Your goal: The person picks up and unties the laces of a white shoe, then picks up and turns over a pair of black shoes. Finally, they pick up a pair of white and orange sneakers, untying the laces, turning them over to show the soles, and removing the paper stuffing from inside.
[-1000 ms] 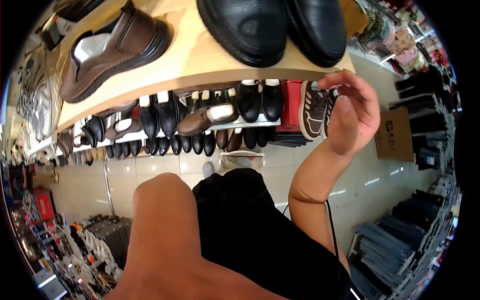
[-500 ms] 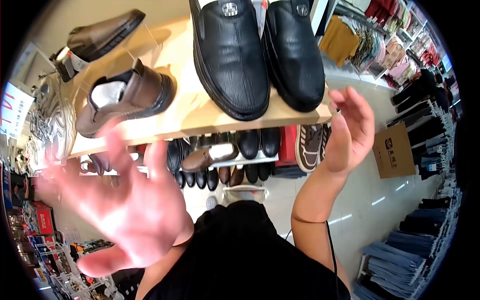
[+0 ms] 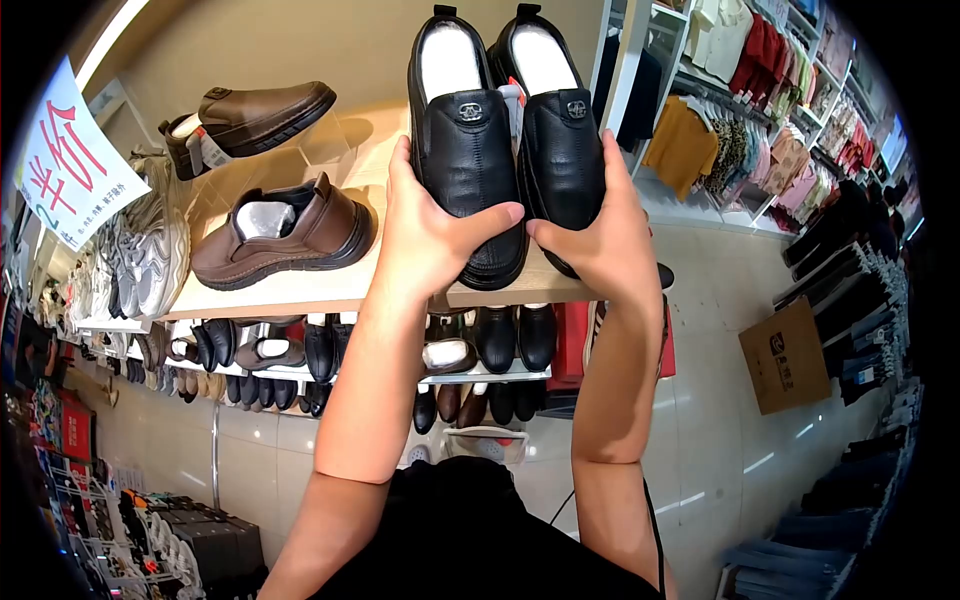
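Note:
A pair of black leather loafers with metal emblems and white paper stuffing stands side by side, toes toward me. Around the outer side of the left loafer (image 3: pixel 468 145) is my left hand (image 3: pixel 430 220), its thumb across the toe. My right hand (image 3: pixel 597 232) grips the right loafer (image 3: pixel 562 145) the same way, thumb over its front. The two thumb tips almost meet between the shoes. Beneath them is the pale wooden shelf top (image 3: pixel 290 292). To the left sits a brown leather shoe (image 3: pixel 290 240), with another brown shoe (image 3: pixel 265 118) raised behind it.
Silver-grey sneakers (image 3: pixel 150 260) and a handwritten paper sign (image 3: pixel 75 165) are at the left. Lower shelves hold more shoes (image 3: pixel 495 335). A cardboard box (image 3: pixel 785 355) stands on the floor at right, near hanging clothes (image 3: pixel 740 150) and racks of jeans.
Both hands, spread and apart from the shoes before, have come together and closed around the black loafers. The view has shifted, and the loafers now show in full.

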Available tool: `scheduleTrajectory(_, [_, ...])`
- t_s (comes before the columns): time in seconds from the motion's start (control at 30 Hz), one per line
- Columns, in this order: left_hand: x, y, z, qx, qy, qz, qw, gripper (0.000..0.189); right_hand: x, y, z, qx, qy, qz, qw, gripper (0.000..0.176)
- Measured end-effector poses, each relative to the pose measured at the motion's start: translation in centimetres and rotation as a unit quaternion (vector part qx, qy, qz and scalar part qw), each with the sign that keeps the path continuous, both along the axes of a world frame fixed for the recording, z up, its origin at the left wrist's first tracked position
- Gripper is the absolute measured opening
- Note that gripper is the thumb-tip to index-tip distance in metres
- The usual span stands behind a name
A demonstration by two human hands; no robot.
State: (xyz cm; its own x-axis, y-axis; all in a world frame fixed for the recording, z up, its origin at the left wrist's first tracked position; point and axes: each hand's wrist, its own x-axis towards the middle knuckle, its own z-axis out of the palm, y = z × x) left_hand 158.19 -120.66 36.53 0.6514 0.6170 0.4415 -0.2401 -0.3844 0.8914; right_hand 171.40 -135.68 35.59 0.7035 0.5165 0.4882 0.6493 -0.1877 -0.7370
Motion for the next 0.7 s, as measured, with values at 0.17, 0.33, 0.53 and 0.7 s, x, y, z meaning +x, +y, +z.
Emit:
scheduleTrajectory(0.17, [0.1, -0.5, 0.0, -0.062, -0.039, -0.020, 0.997, 0.122, -0.9, -0.7, 0.8, 0.068, 0.028, 0.005, 0.997, 0.114])
scheduleTrajectory(0.33, [-1.7, -2.1, 0.3, -0.029, -0.083, -0.029, 0.996, 0.139, -1.7, -2.8, 0.5, 0.200, 0.022, 0.060, 0.978, 0.114])
scheduleTrajectory(0.53, [-7.0, -3.0, -1.4, -0.075, -0.095, -0.250, 0.961, 0.118, -6.8, -7.2, -1.1, 0.370, 0.168, 0.175, 0.897, 0.121])
scheduleTrajectory(0.7, [-11.6, -5.3, -5.6, -0.264, -0.020, -0.468, 0.843, 0.108, -14.8, -9.6, -8.3, 0.430, 0.354, 0.369, 0.744, 0.112])
